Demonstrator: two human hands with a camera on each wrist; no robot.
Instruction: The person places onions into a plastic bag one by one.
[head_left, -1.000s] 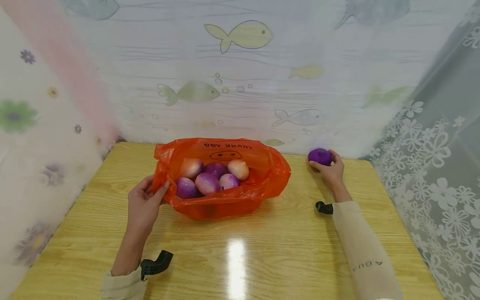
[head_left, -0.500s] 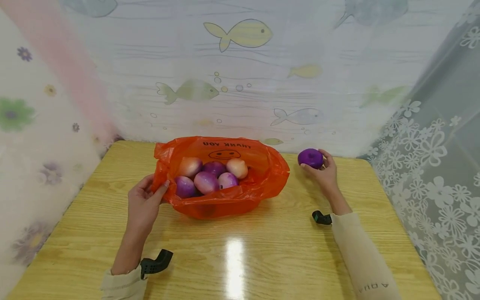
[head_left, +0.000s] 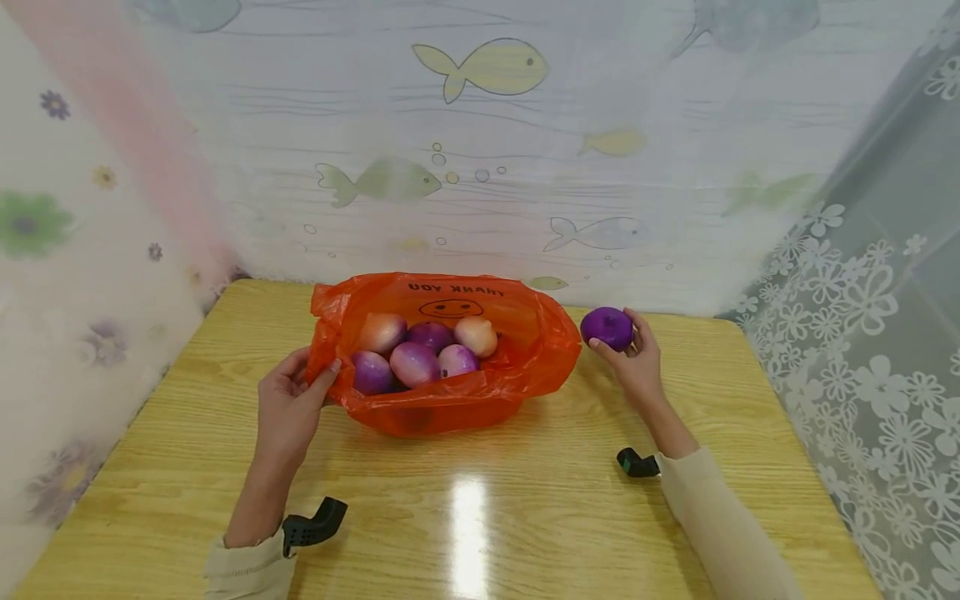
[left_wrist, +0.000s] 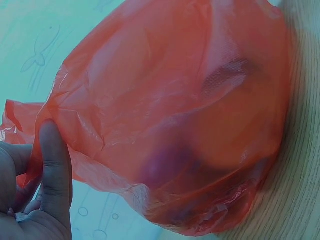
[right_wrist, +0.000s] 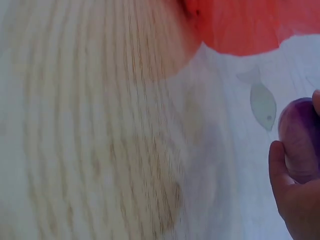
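An orange-red plastic bag printed with a smiling face stands with its mouth spread wide on the table. Inside lie several purple and pale onions. My left hand pinches the bag's left rim between thumb and fingers; the left wrist view shows the thumb against the thin plastic. To the right of the bag, my right hand grips a deep purple onion, close beside the bag's right edge. In the right wrist view that onion sits between thumb and fingers.
The wooden table reaches back to a curtain printed with fish. A lace-flowered curtain hangs along the right side, and a flowered one along the left. Black wrist cameras jut inward from both wrists.
My right hand has carried the purple onion leftward from the table's back right toward the bag, and slightly nearer. The left hand and bag have stayed in place.
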